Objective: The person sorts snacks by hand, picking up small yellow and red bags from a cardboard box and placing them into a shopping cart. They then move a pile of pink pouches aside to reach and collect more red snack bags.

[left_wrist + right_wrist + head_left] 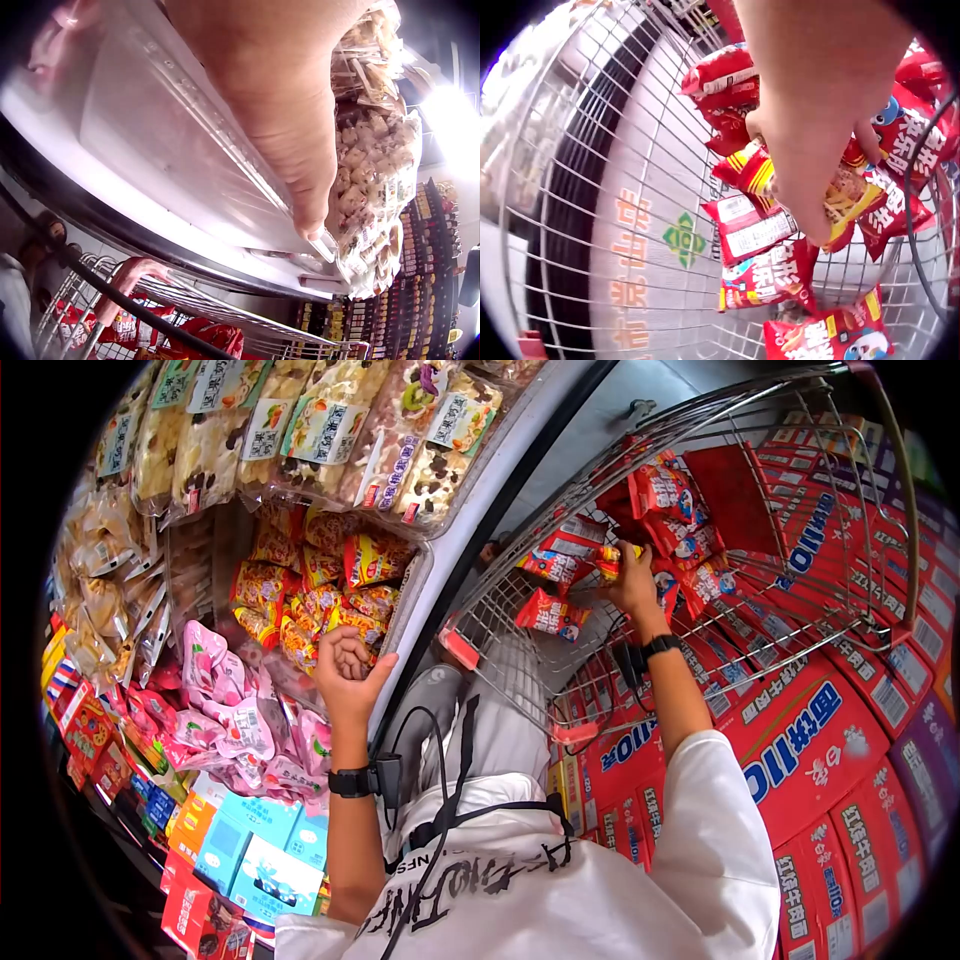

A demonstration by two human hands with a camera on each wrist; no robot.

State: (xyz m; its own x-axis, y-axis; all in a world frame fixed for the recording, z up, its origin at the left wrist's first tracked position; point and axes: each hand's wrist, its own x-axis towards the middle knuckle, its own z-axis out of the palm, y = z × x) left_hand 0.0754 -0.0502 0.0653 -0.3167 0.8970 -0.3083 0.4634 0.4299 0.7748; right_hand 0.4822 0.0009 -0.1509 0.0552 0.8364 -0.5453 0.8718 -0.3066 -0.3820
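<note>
Inside the metal cart (600,680), the right hand (632,585) grips a small yellow-and-red snack bag (608,563). In the right wrist view the same bag (754,169) shows between the fingers of the right hand (817,127), above red bags (769,277) lying in the cart. The left hand (352,670) holds nothing visible; its fingers are loosely curled beside the bin's pile of yellow-and-red bags (310,600). In the left wrist view, the thumb of the left hand (277,112) is at the clear bin edge (217,135); its other fingers are hidden.
Packaged nougat-like sweets (330,420) lie at the shelf's top, pink bags (235,710) and blue boxes (265,850) farther down. The white shelf edge (470,485) runs between bin and cart. Red cartons (810,760) stand beyond the cart on the right.
</note>
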